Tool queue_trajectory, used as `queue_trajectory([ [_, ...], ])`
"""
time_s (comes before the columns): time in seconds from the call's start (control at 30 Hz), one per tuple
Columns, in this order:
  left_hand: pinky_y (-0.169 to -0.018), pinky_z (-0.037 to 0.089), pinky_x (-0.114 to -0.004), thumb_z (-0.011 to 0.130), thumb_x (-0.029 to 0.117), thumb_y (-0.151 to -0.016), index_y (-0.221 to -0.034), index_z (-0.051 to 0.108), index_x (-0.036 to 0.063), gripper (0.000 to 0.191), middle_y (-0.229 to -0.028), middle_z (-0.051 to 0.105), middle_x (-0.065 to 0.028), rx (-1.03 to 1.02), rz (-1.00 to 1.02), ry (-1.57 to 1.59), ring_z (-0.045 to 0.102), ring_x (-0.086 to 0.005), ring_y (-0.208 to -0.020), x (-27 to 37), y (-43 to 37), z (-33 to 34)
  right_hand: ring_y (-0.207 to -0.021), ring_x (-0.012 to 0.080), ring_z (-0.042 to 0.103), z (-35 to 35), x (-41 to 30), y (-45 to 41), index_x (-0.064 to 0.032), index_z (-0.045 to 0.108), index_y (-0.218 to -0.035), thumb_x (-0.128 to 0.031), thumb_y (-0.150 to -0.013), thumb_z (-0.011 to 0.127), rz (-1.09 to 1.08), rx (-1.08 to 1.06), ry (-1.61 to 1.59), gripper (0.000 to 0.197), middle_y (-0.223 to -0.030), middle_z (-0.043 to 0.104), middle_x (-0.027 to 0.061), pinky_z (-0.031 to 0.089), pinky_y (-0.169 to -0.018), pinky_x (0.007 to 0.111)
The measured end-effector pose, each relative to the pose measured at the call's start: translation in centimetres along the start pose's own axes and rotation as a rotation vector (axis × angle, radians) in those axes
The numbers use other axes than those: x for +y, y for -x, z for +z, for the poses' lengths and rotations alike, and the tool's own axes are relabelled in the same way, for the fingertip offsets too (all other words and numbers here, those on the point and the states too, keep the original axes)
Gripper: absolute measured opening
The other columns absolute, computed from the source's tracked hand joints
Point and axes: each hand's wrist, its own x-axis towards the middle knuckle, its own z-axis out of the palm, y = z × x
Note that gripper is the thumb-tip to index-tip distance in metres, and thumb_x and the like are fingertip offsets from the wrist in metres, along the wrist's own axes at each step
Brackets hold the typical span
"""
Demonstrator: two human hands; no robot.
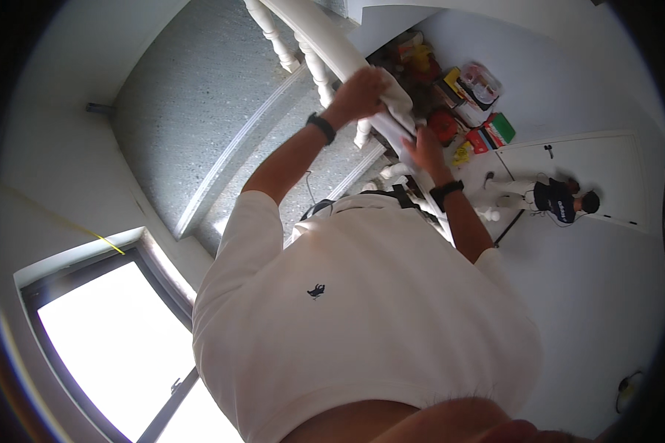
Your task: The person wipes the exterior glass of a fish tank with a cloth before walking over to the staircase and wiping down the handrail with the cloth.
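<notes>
A pale, bunched cloth [399, 102] lies on the white handrail [327, 39] of a staircase. My left hand [366, 91], slightly blurred, is closed over the cloth's upper left part, with a black band on the wrist. Farther down the rail, my right hand [428, 152] is at the lower end of the cloth, its fingers pointing up along it; blur hides whether they grip the cloth or only touch it. That wrist also wears a black band. White turned balusters [313, 61] support the rail.
Grey speckled stair steps [244, 127] lie left of the rail. Beyond it are stacked boxes [490, 133], a clear plastic container [479, 82] and a red round object [442, 126]. A person in a dark shirt [557, 200] is near a white door [604, 166]. A bright window [116, 343] is at lower left.
</notes>
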Motion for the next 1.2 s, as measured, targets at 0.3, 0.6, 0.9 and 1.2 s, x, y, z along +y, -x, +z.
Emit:
queue_trajectory([
  [0.3,-0.112,0.033,-0.047,0.061,0.034,-0.084,-0.121,0.066,0.0077,0.046,-0.122,0.064,-0.0138,0.126,-0.192,-0.279,0.051,-0.0322,-0.128,-12.5,-3.7,-12.7,-0.097,0.0431,0.062,-3.8,-13.0,-13.5,0.0002,0.054,-0.114,-0.029,-0.082,0.071,-0.218,0.272,-0.332,0.046,-0.106,0.062,0.0252,0.052,-0.081,0.050],
  [0.6,-0.087,0.047,-0.046,0.045,0.038,-0.087,-0.078,0.074,0.0069,0.044,-0.079,0.071,-0.0138,-0.069,-0.147,-0.353,0.067,-0.0334,-0.079,-6.8,-5.9,-4.3,-0.095,0.0425,0.067,0.0,-5.5,-6.3,-0.0001,0.050,-0.125,-0.036,-0.080,0.077,0.016,0.066,-0.587,0.064,-0.105,0.067,0.0246,0.055,-0.081,0.048],
  [0.9,-0.078,0.046,-0.043,0.057,0.039,-0.081,-0.068,0.067,0.0108,0.033,-0.076,0.065,-0.0095,0.061,-0.049,-0.078,0.063,-0.0275,-0.079,3.8,-3.6,4.3,-0.114,0.0434,0.060,2.6,1.1,4.3,0.0001,0.043,-0.135,-0.036,-0.075,0.081,0.288,-0.082,-0.411,0.080,-0.123,0.061,0.0266,0.050,-0.094,0.048],
  [1.2,-0.111,0.033,-0.044,0.064,0.029,-0.079,-0.125,0.060,0.0064,0.051,-0.129,0.059,-0.0110,0.055,0.164,0.193,0.052,-0.0266,-0.125,11.4,1.7,8.0,-0.127,0.0431,0.051,3.3,4.0,9.5,0.0035,0.035,-0.142,-0.021,-0.073,0.079,0.414,-0.155,-0.385,0.085,-0.139,0.048,0.0292,0.044,-0.107,0.045],
])
